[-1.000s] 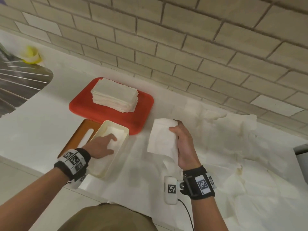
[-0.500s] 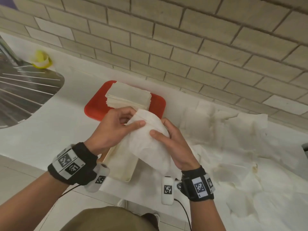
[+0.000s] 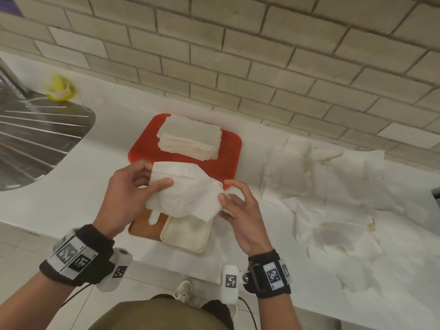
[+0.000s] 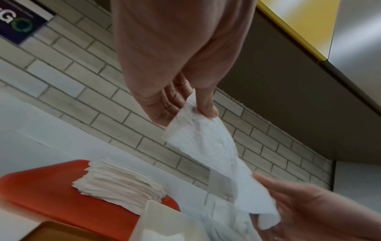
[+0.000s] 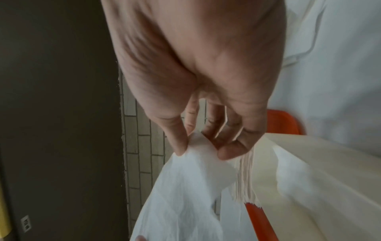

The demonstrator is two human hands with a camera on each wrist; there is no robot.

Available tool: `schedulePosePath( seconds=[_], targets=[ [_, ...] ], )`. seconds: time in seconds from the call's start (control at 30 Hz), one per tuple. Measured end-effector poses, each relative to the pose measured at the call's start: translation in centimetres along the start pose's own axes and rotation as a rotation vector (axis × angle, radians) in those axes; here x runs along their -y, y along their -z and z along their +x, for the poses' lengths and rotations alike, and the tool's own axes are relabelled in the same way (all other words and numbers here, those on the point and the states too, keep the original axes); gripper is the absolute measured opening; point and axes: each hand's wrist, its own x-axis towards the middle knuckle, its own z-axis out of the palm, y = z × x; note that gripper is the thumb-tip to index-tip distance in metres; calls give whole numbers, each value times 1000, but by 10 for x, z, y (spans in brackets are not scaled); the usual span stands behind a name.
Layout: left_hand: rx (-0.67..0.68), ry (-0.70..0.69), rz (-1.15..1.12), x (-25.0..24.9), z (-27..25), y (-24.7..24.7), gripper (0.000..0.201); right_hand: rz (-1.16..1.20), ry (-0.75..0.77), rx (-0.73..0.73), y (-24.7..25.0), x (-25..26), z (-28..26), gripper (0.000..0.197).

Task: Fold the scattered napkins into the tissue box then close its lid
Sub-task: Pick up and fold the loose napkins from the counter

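A white napkin (image 3: pixel 188 191) hangs slack between both hands, above the open cream tissue box (image 3: pixel 188 234). My left hand (image 3: pixel 133 186) pinches its left end between thumb and fingers; the left wrist view shows that pinch on the napkin (image 4: pixel 202 140). My right hand (image 3: pixel 235 206) pinches the right end, and the right wrist view shows thumb and fingertip closed on the napkin (image 5: pixel 198 164). The box's brown lid (image 3: pixel 145 225) lies flat to its left. Several loose napkins (image 3: pixel 333 198) are scattered over the counter to the right.
A red tray (image 3: pixel 228 167) behind the box carries a stack of folded napkins (image 3: pixel 190 136). A steel sink drainer (image 3: pixel 35 139) and a yellow object (image 3: pixel 59 88) sit at far left. A brick wall (image 3: pixel 238 55) backs the white counter (image 3: pixel 83 186).
My left hand left the tissue box and took the napkin's left end. Both hands then spread it sideways above the box.
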Motion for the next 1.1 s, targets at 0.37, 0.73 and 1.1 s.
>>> schedulePosePath(
  seconds=[0.37, 0.73, 1.1],
  targets=[
    [-17, -108, 306, 24, -21, 26, 88, -267, 335, -4, -20, 6, -1, 29],
    [226, -340, 244, 14, -15, -15, 52, -377, 472, -143, -25, 58, -34, 26],
    [519, -388, 154, -18, -2, -69, 55, -696, 561, -139, -15, 86, -51, 25]
  ],
)
